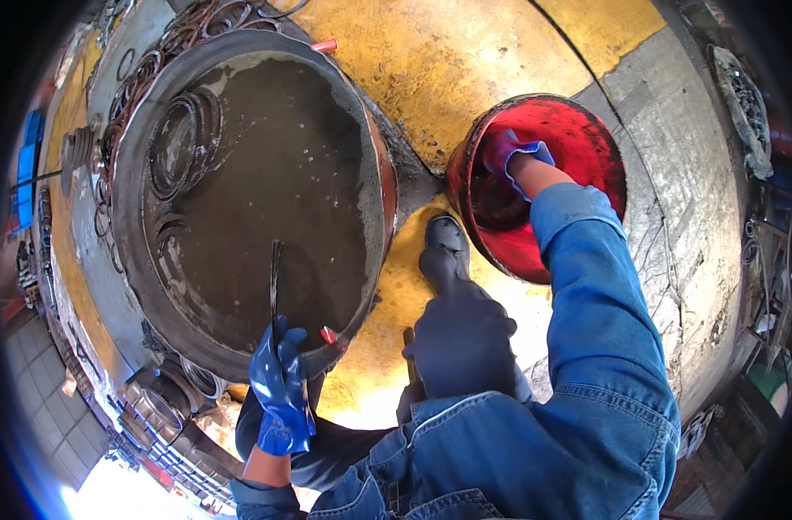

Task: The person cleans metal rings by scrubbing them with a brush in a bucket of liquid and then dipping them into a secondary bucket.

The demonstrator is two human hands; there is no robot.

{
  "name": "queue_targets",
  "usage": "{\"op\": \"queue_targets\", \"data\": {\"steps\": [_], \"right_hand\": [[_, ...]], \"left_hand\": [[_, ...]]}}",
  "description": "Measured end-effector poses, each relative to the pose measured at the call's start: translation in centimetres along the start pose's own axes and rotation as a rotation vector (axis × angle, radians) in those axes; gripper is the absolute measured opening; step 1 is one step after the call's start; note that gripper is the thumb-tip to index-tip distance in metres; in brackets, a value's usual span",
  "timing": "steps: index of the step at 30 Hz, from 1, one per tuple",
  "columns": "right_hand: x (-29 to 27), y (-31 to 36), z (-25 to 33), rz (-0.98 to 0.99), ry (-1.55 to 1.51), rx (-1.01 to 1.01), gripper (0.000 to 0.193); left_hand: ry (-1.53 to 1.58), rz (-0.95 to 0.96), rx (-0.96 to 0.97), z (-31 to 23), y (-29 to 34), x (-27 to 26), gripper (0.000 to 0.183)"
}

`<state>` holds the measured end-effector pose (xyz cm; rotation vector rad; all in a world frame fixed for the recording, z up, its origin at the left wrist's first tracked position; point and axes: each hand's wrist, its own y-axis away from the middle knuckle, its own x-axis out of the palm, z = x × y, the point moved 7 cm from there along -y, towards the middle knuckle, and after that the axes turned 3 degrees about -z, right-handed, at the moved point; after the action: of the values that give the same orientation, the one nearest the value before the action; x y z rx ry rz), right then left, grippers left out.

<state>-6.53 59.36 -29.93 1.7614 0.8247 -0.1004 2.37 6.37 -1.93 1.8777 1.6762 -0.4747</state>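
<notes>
My left hand (pixel 279 390), in a shiny blue rubber glove, is closed round a thin dark strip (pixel 275 277) that stands up from the fingers over the near rim of a large round tub (pixel 129 208). Murky brown-grey liquid (pixel 275 165) fills the tub, and several dark rings (pixel 186 143) lie partly sunk at its left side. My right hand (pixel 513 160), also gloved, reaches down into a red drum (pixel 587 147) with a dark-stained inside. Its fingers point to the drum's left wall; shadow hides whether they hold anything.
Short red handles (pixel 325 45) stick out at the tub's rim. Many dark rings (pixel 145 78) are heaped along the tub's far left. A dark boot (pixel 448 234) stands between tub and drum on the worn yellow floor (pixel 431 69). Metal parts (pixel 743 104) lie at the far right.
</notes>
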Motion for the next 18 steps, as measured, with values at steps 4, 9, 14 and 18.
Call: {"op": "queue_targets", "data": {"steps": [4,9,14,18], "right_hand": [[-3.6,9.1,-2.8,-0.031,0.079,0.04,0.026],[-8.4,26.2,-11.0,-0.462,-0.503,0.25,0.022],[-16.6,38.7,-14.8,-0.735,-0.397,0.382,0.036],[-24.0,43.7,-12.5,-0.782,-0.777,0.358,0.038]], "left_hand": [[-0.019,0.003,0.067,-2.5,-0.8,0.2,0.04],[-0.078,-0.021,0.179,-1.1,-1.8,1.0,0.037],[0.593,-0.118,0.171,1.3,-5.6,-1.1,0.025],[0.764,-0.254,0.059,-1.3,-5.9,-8.2,0.017]]}}
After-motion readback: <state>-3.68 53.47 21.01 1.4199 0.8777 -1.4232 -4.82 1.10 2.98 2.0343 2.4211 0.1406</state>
